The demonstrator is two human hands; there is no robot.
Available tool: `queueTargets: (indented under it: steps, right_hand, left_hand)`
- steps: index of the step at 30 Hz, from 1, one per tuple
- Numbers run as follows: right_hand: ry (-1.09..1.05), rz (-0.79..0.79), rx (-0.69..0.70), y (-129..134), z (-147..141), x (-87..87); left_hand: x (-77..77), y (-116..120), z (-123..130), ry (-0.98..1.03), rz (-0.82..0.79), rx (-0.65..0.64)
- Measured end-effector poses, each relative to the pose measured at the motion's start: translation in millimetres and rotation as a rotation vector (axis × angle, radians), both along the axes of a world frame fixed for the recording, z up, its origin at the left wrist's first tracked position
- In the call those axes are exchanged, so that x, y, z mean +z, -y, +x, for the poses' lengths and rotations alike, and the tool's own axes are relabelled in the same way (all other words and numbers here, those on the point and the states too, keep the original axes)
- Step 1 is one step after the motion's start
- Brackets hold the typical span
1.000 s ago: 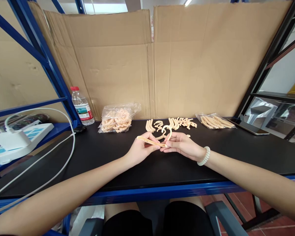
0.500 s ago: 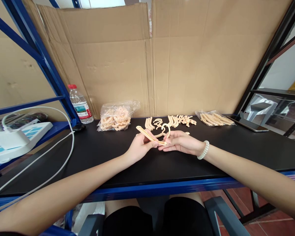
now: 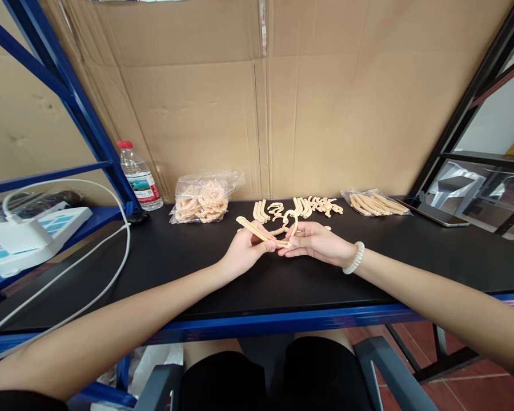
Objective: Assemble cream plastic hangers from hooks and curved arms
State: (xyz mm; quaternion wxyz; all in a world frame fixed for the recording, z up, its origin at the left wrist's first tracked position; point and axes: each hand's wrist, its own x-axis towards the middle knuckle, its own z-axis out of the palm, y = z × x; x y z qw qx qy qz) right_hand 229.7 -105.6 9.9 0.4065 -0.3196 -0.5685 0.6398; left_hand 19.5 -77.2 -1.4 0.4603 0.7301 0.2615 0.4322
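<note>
My left hand [image 3: 245,246] is closed on a long beige plastic strip [image 3: 252,228], which slants down to the right. Close beside it, my right hand [image 3: 314,242] pinches a curved beige hook piece [image 3: 294,221]. The strip's right end and the hook's lower end meet at my fingertips; whether they are joined cannot be made out. Behind my hands lie several curved strips [image 3: 261,211], some hook pieces [image 3: 276,210], more curved strips [image 3: 302,207] and a cluster of small beige pieces [image 3: 325,206]. Another beige piece shows partly between my hands.
A bag of beige parts [image 3: 201,200] and a water bottle [image 3: 141,180] stand at the back left. To the right are a bag of long strips [image 3: 374,203] and a phone [image 3: 437,214]. A white cable [image 3: 126,245] loops over the left of the black table [image 3: 257,291].
The camera view has tilted slightly downward. Both hands keep their hold on the strip and hook, with only a slight shift of the pieces.
</note>
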Motion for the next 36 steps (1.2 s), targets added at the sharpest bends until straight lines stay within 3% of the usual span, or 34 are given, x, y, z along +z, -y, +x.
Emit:
queueTargets:
  steps: [9, 23, 31, 33, 36]
  right_hand:
    - [0.045, 0.146, -0.137, -0.6, -8.3, -6.8]
    - [0.029, 0.155, -0.241, 0.0, -7.3, -3.3]
    - [0.010, 0.134, -0.158, 1.0, -16.5, -4.9]
    - [0.041, 0.200, -0.189, -4.5, -12.2, -2.9]
    - [0.185, 0.477, -0.364, -24.2, 4.5, 5.8]
  left_hand:
    - [0.9, 1.2, 1.4, 0.029, -0.058, 0.009]
    - [10.1, 9.0, 4.1, 0.126, -0.345, 0.130]
    - [10.0, 9.8, 12.0, 0.040, -0.375, -0.022]
    - [8.5, 8.3, 11.6, 0.053, -0.386, -0.038]
    - [7.1, 6.2, 9.6, 0.110, -0.436, -0.010]
